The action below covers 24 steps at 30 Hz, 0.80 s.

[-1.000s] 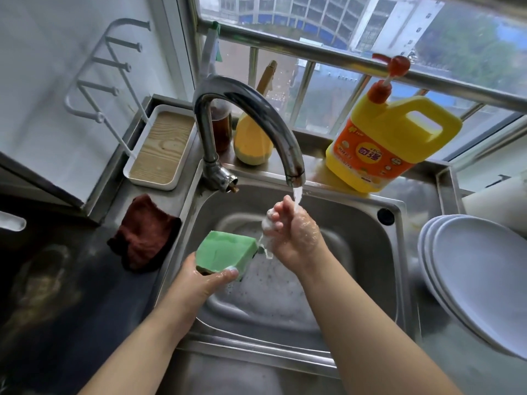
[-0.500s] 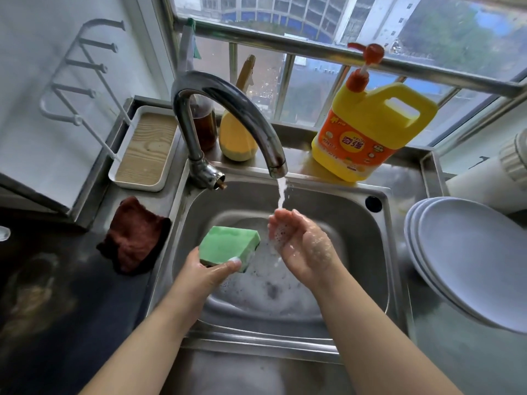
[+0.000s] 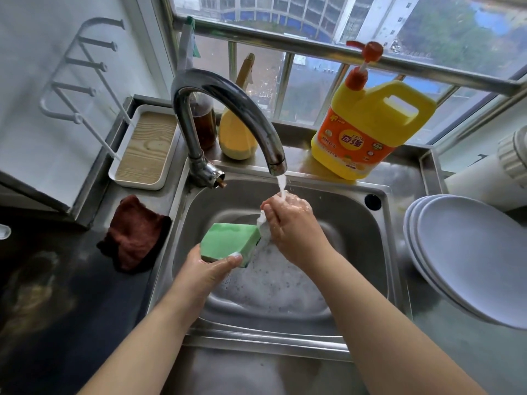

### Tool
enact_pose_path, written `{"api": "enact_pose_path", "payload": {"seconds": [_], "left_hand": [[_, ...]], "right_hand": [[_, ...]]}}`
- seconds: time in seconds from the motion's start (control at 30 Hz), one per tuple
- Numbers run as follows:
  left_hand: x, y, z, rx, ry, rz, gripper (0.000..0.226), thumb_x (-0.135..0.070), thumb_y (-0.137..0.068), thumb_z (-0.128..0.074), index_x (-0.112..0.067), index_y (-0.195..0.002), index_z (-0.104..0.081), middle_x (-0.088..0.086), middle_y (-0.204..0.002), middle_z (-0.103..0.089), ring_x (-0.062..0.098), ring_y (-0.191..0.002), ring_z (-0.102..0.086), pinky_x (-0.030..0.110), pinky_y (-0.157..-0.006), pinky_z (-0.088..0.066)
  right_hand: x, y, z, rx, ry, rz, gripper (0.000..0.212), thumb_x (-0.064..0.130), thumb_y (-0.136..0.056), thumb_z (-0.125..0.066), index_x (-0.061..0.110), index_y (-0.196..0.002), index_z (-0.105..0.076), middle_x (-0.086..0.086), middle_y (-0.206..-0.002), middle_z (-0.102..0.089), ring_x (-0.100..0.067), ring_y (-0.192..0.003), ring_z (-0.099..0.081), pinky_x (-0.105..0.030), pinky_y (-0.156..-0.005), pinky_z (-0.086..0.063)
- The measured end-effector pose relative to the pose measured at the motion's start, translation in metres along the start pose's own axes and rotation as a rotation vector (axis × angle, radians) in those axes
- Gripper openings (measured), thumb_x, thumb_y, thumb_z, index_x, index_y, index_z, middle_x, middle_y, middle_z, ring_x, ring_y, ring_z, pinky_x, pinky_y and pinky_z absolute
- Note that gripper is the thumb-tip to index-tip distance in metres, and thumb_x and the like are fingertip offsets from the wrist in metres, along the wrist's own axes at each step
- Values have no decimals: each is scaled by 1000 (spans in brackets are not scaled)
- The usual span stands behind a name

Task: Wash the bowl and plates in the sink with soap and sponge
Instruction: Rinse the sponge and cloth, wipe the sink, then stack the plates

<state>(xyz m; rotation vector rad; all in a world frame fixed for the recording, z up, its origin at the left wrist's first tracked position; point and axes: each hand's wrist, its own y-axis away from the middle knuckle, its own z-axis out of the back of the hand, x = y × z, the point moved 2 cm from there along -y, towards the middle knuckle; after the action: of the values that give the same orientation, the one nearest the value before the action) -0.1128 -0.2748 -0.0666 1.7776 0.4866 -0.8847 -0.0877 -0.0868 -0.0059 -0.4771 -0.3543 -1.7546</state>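
Rinsing looks like the step now: your right hand sits under the tap stream w/ fingers loosely bent, holding nothing I can see, while your left hand grips the sponge over the foamy sink. Plates are stacked on the surface to your right, well apart from both hands & out of the sink, so washing seems mostly done; no bowl in view, can't tell its status. Soap stands behind the sink.
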Motion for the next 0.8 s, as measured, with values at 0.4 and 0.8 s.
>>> {"api": "enact_pose_path", "payload": {"seconds": [0.4, 0.8], "left_hand": [[-2, 2, -1, -15, 109, 17, 63, -12, -55, -87, -5, -110, -57, 13, -100, -67, 19, -89, -67, 22, -69, -55], [-4, 5, -5, -26, 152, 34, 66, -13, -54, -82, -3, -114, -56, 16, -107, -66, 22, -95, -66, 22, -71, -56]], "right_hand": [[21, -29, 1, 205, 398, 19, 41, 34, -104, -27, 11, -104, -61, -10, -109, -63, -29, -101, -59, -32, -73, -38], [9, 15, -1, 8, -27, -16, 26, 24, -95, -52, 12, -117, -60, -6, -111, -61, -24, -102, -56, -35, -91, -43]]}}
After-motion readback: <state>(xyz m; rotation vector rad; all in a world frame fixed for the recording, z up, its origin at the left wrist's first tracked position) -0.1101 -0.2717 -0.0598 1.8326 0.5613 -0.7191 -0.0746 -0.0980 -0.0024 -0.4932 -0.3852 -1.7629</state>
